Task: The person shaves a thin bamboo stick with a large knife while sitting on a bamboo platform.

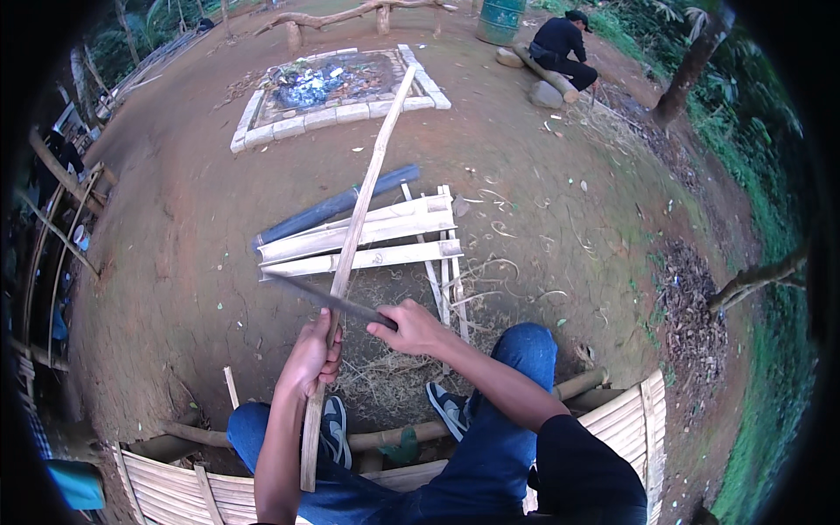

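My left hand point(308, 354) is closed around the lower part of a long bamboo strip point(372, 171), which slants up and away from between my legs. In my right hand point(411, 328) is the handle of a long-bladed knife point(302, 290). Its blade points left and lies across the strip just above my left fingers. Beyond the knife, split bamboo halves point(376, 230) rest on the ground beside a dark bluish tube point(319, 213). Thin bamboo slats point(444, 284) lie under their right ends. Pale shavings point(385, 374) are scattered around my shoes.
I sit on a bamboo-slat bench point(617, 424). Ahead is a brick-edged fire pit point(297, 125) holding ash. At the far right a person in dark clothes point(560, 48) sits on a log near a green barrel point(501, 22). A bamboo structure point(66, 188) stands left.
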`<action>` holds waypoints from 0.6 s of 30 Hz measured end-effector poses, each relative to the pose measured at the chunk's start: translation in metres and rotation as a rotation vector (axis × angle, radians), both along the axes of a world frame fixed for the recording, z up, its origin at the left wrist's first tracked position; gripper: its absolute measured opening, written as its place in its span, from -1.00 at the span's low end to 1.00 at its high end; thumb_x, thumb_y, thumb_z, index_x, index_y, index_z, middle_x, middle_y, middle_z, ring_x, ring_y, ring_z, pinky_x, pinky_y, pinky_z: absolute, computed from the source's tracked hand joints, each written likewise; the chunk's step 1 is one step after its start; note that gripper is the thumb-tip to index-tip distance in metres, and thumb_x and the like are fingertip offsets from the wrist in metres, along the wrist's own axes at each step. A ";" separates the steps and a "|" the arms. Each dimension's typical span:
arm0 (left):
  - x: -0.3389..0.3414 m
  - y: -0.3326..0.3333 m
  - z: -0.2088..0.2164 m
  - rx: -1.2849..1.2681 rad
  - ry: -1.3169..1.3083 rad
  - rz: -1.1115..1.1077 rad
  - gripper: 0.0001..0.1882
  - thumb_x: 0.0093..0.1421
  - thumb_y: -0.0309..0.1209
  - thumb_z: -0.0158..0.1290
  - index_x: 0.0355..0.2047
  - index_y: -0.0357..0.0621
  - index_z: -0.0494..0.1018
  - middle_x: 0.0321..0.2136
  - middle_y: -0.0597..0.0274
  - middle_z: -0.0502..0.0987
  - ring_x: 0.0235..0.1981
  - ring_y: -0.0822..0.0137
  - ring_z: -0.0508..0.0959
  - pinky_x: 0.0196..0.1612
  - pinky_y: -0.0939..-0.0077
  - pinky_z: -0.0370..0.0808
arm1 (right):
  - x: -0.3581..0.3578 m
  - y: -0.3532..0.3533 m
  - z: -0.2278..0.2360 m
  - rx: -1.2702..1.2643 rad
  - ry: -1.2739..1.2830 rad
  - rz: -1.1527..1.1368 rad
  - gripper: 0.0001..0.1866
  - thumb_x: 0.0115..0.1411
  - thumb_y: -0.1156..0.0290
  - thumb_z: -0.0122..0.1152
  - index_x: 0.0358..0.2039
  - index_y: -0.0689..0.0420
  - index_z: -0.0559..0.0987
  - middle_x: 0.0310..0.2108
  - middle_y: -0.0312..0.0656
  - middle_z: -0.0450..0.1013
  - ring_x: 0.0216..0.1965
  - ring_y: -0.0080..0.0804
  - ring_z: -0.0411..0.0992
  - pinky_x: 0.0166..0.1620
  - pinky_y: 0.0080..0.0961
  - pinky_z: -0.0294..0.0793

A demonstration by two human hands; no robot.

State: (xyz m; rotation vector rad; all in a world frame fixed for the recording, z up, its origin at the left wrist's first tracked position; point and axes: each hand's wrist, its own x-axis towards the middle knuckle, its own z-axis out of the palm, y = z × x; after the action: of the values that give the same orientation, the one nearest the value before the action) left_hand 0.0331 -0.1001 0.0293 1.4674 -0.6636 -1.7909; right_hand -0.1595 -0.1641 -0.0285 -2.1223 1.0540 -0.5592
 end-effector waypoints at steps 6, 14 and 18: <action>-0.008 -0.004 -0.017 -0.071 -0.158 -0.035 -0.56 0.31 -0.02 -0.36 -0.52 -0.10 0.18 -0.81 0.44 0.08 -0.88 0.59 0.02 -0.86 0.67 -0.07 | -0.012 -0.020 0.003 -0.176 0.239 -0.048 -0.36 -0.13 -0.28 0.13 -0.57 0.17 0.56 -0.71 0.04 0.41 -0.56 0.00 0.47 -0.41 -0.16 0.47; -0.002 -0.001 -0.002 -0.059 -0.085 -0.066 -0.54 0.30 0.00 -0.38 -0.51 -0.11 0.18 -0.81 0.42 0.07 -0.88 0.58 0.02 -0.86 0.66 -0.05 | -0.010 -0.009 0.002 -0.060 0.094 0.057 -0.40 0.04 -0.17 0.05 -0.47 0.23 0.51 -0.73 0.04 0.39 -0.58 0.04 0.45 -0.40 -0.12 0.45; 0.005 -0.001 -0.015 0.012 -0.049 -0.047 -0.56 0.31 -0.01 -0.37 -0.50 -0.10 0.16 -0.80 0.42 0.05 -0.87 0.59 0.01 -0.86 0.67 -0.07 | -0.007 -0.001 0.007 -0.185 0.143 0.128 -0.41 0.04 -0.18 0.03 -0.45 0.21 0.47 -0.72 0.05 0.38 -0.58 0.06 0.44 -0.42 -0.11 0.44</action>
State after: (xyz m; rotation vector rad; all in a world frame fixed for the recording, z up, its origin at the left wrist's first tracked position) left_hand 0.0382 -0.1008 0.0144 1.5194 -0.7191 -1.8022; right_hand -0.1667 -0.1655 -0.0219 -2.4030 0.9657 -0.4646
